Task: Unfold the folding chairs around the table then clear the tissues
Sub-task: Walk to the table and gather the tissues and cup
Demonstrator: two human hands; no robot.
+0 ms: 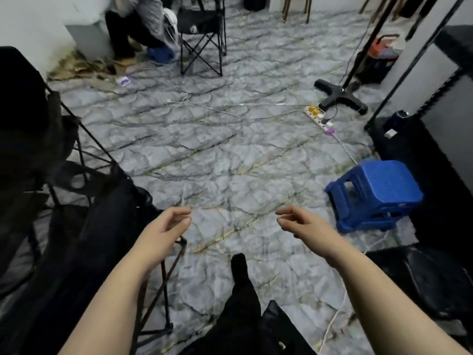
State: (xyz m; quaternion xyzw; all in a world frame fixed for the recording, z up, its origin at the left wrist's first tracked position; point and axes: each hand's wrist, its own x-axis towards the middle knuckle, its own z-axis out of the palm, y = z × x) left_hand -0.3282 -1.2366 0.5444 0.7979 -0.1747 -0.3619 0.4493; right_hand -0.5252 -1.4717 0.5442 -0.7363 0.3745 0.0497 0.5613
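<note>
Both bare hands hover empty over the grey marbled floor, fingers loosely curled: the left hand just beside the nearest black fabric folding chair, the right hand apart from it. A blue plastic stool stands right of that chair; another black folding chair stands open far beyond

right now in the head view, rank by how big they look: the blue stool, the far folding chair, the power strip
1. Far folding chair and blue stool: look about alike, and the stool is nearer the camera, so unranked.
2. Power strip: clearly smallest.
</note>
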